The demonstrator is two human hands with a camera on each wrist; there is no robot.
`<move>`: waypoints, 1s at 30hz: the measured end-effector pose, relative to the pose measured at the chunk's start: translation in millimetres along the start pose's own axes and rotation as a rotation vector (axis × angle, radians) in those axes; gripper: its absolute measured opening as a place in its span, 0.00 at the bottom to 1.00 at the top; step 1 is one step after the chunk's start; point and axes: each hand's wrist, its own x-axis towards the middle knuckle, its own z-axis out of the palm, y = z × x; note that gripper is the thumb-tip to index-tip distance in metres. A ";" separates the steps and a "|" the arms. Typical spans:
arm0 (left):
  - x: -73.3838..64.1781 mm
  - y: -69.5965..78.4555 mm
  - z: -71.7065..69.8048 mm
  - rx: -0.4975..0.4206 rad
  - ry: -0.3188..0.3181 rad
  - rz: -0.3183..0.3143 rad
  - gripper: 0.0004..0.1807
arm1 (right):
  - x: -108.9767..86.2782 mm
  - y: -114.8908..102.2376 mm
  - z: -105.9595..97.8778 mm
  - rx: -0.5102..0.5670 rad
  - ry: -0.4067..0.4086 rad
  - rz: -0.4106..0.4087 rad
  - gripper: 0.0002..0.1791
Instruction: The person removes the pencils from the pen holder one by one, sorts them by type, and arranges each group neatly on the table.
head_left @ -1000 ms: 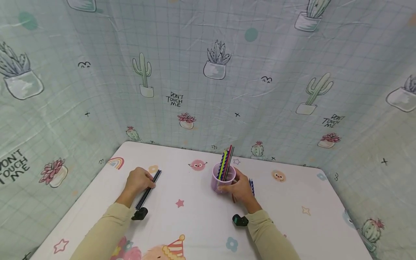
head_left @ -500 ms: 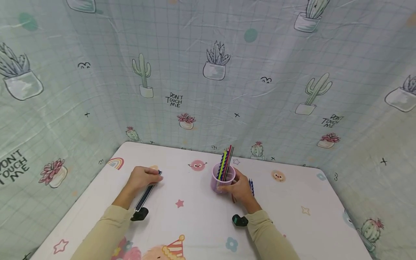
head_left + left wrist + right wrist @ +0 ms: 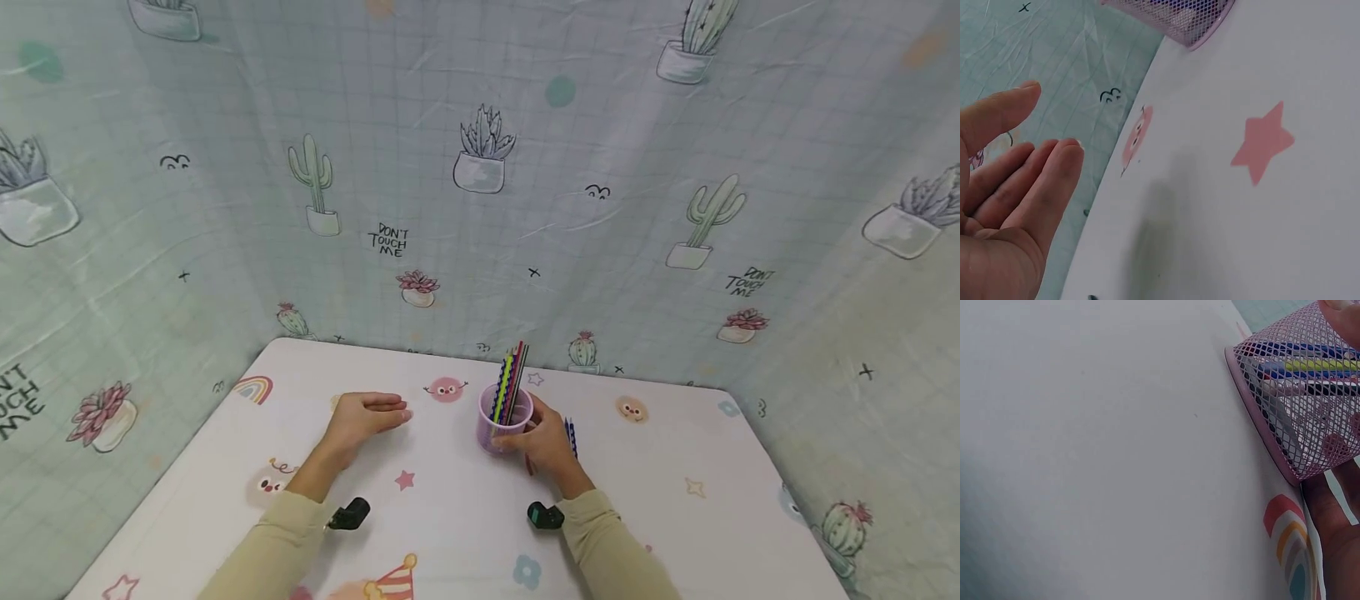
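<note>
In the head view my right hand [image 3: 551, 442] grips a pink-purple mesh pen cup [image 3: 495, 437], thumb across its near side and fingers round its right side. Several pencils [image 3: 512, 379], yellow-green, blue, red and black, stand leaning in it. The right wrist view shows the mesh wall [image 3: 1319, 425] with pencils behind it. My left hand [image 3: 367, 421] is held over the table left of the cup, fingers extended and thumb apart. Nothing lies between its fingers [image 3: 1054, 181] in the left wrist view. The dark pencils seen earlier are hidden behind the left hand and forearm.
Blue pencils [image 3: 572, 437] lie just right of my right hand, and a reddish-brown stick [image 3: 530, 465] shows beneath it. The white table [image 3: 450, 517] has printed stars and faces. A cactus-print curtain [image 3: 420, 167] rises behind and at both sides.
My left hand has let go of the dark pencils on the table and moved right, toward the cup, its fingers straightening. My right hand keeps its grip on the cup. The head view has shifted slightly.
</note>
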 end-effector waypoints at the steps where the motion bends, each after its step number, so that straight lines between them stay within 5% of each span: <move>1: -0.3 -0.8 4.9 -0.012 -0.002 0.005 0.29 | -0.3 0.1 0.0 0.001 -0.003 0.002 0.53; 16: 2.1 2.5 77.5 -0.175 -0.102 0.144 0.35 | 1.2 0.5 1.4 -0.009 -0.004 -0.004 0.53; 30: 12.0 12.3 125.0 -0.106 -0.173 0.229 0.44 | 1.9 4.0 -0.6 0.031 -0.011 -0.040 0.50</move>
